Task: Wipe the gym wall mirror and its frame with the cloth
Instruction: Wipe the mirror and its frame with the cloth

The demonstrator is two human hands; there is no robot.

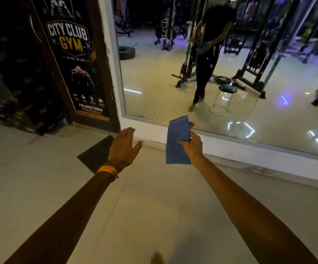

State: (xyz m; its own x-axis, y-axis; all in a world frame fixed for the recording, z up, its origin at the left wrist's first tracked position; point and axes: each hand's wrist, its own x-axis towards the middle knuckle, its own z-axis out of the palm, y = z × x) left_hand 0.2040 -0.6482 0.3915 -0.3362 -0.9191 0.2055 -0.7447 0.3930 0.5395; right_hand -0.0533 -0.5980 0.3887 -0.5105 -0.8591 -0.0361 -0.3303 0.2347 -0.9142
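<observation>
While right hand (192, 144) grips cloth (177, 141), mirror (230, 73) ahead

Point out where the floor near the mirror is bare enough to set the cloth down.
Pale floor between the two forearms, running up to the white frame base, is bare. The dark mat takes the spot below the left hand, beside the gym banner. The right hand holds the blue cloth before the mirror.

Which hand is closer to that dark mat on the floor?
Left. The left hand hovers open just right of the dark mat, overlapping its edge in view. The right hand, holding the blue cloth, is farther right.
</observation>
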